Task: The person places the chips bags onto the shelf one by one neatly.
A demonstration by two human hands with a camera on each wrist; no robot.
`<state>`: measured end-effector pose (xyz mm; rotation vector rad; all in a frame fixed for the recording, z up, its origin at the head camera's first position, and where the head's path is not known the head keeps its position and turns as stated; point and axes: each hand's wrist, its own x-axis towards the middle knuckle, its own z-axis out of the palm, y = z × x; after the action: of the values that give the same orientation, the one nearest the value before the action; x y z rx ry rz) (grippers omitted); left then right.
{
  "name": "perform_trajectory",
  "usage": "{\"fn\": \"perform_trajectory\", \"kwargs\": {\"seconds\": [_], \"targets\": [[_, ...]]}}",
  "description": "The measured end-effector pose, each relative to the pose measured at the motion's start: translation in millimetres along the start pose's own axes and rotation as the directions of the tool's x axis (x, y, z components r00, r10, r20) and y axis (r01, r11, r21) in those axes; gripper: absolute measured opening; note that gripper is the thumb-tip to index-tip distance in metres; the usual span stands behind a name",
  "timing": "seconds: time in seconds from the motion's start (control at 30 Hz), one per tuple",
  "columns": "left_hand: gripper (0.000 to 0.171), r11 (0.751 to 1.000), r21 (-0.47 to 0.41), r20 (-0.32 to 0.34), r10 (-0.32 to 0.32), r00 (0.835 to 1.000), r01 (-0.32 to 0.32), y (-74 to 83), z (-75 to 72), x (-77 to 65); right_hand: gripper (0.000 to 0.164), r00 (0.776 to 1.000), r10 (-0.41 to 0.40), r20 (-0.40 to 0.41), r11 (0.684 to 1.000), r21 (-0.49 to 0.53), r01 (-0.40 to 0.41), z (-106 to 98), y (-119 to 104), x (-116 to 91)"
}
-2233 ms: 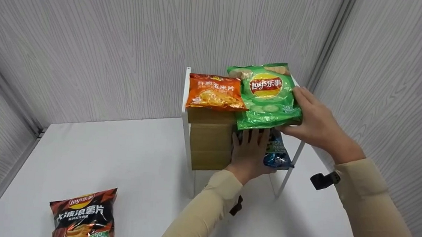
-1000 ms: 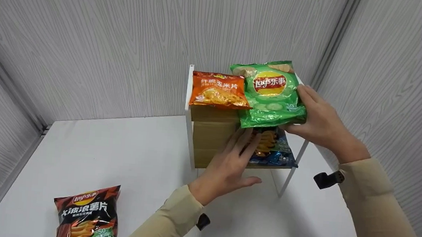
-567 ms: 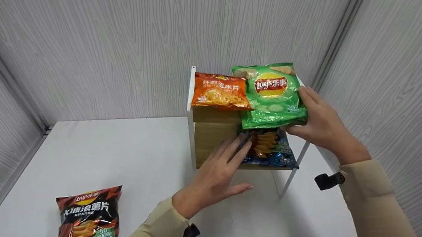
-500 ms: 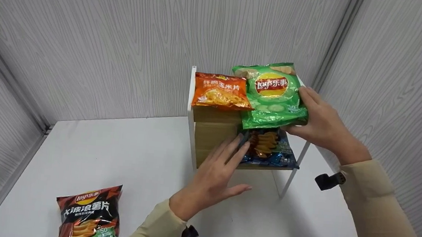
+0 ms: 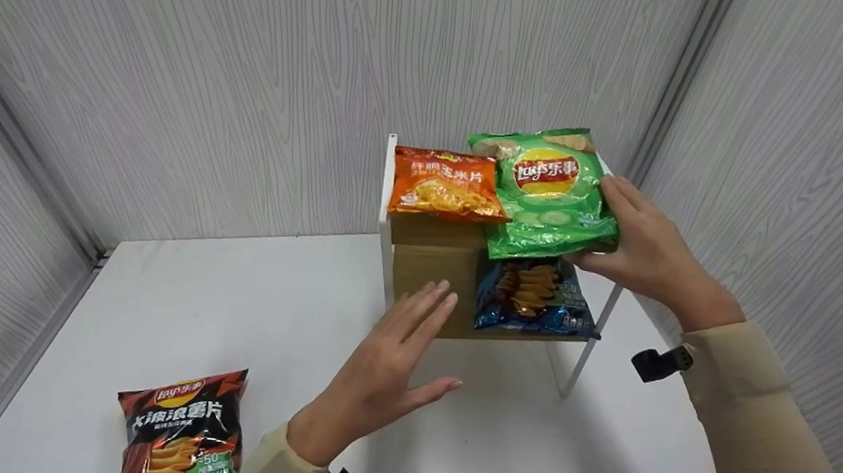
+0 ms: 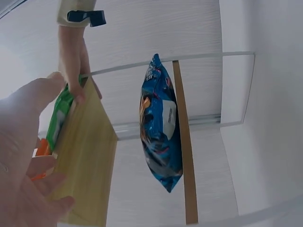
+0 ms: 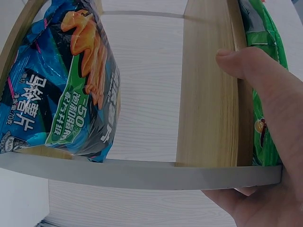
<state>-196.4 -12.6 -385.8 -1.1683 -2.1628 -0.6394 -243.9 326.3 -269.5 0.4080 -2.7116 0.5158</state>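
A two-tier rack with wooden shelves and a pale metal frame (image 5: 386, 226) stands on the white table. My right hand (image 5: 646, 247) grips the right end of its upper shelf (image 7: 208, 94), thumb on the board's underside, beside a green chip bag (image 5: 549, 194). An orange corn-chip bag (image 5: 448, 186) sits left of the green one, overlapping it. On the lower shelf (image 6: 186, 151), at the right, lies a blue chip bag (image 5: 537, 298). My left hand (image 5: 377, 368) is held in front of the rack, fingers extended, thumb spread, holding nothing.
A black and red chip bag (image 5: 184, 432) lies on the table (image 5: 258, 306) at the front left. Grey wood-grain walls (image 5: 252, 88) enclose the back and both sides.
My left hand has drawn back from the lower shelf, down and to the left, uncovering the blue chip bag. The right hand keeps its grip on the rack.
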Motion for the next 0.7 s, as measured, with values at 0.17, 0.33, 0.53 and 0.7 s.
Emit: {"fn": "perform_trajectory", "kwargs": {"seconds": [0.17,0.33,0.53,0.7], "targets": [[0.095,1.0,-0.005,-0.061,-0.025,0.998,0.024,-8.1,-9.1,-17.9,0.108,1.0,-0.002,-0.006,1.0,-0.002,0.002,0,1,0],[0.095,0.998,0.024,-0.103,-0.055,0.993,0.057,-17.1,-18.8,-31.3,0.108,1.0,-0.004,-0.009,1.0,0.002,0.004,-1,2,-1],[0.091,0.986,0.072,-0.128,-0.142,0.982,0.152,-30.7,-30.1,-53.2,0.107,1.0,0.003,-0.004,1.0,0.005,-0.003,0,2,-2],[0.088,0.97,0.082,-0.179,-0.213,0.961,0.23,-41.8,-40.6,-77.7,0.106,1.0,-0.005,-0.004,1.0,0.007,0.005,1,1,0]]}}
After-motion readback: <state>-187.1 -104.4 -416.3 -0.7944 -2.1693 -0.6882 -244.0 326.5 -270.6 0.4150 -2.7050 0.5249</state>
